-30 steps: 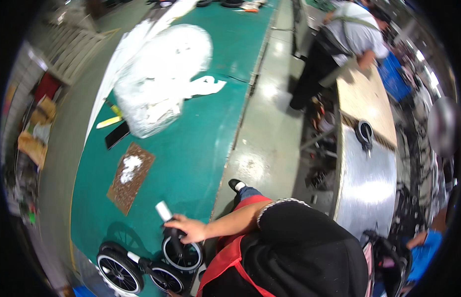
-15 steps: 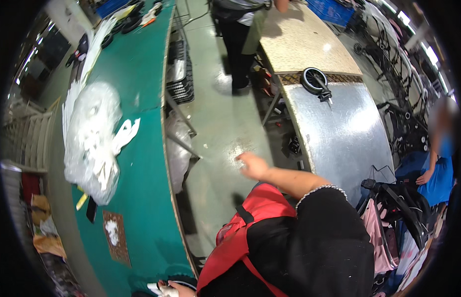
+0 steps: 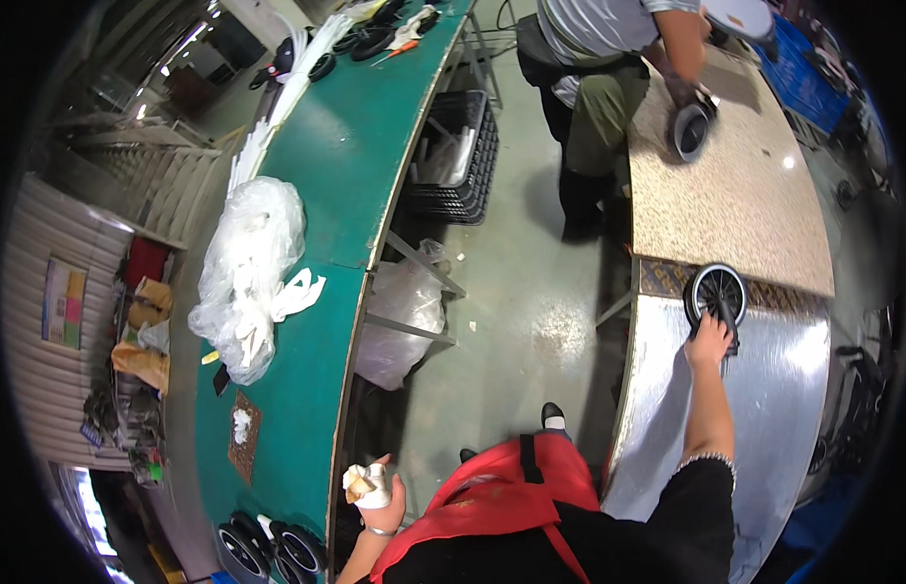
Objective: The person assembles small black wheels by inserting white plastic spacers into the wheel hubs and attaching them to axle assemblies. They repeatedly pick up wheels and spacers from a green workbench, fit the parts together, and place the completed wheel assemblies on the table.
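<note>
My right hand [image 3: 709, 343] reaches over the metal-topped table [image 3: 657, 419] and is closed round the black fork of a small spoked wheel [image 3: 718, 297] with a black tyre. The wheel is at the seam where the metal top meets a speckled board. My left hand [image 3: 383, 498] hangs beside the edge of the green table [image 3: 312, 428], its thumb held away from the other fingers. White, brown-stained cloth [image 3: 363, 484] covers part of this hand, apparently a worn glove. Several black wheels [image 3: 268, 547] lie on the green table's near end, close to it.
Across the speckled board [image 3: 735, 195], a co-worker [image 3: 609, 78] handles another wheel [image 3: 691, 131]. A plastic bag of white parts [image 3: 249, 273] rests on the green table, near a brown board [image 3: 243, 443]. Black crates [image 3: 458, 165] and a clear bag [image 3: 404, 321] are beneath it.
My right hand has gone from over the aisle to the forked wheel and taken hold of it. My left hand has come away from the wheels on the green table. The view has shifted.
</note>
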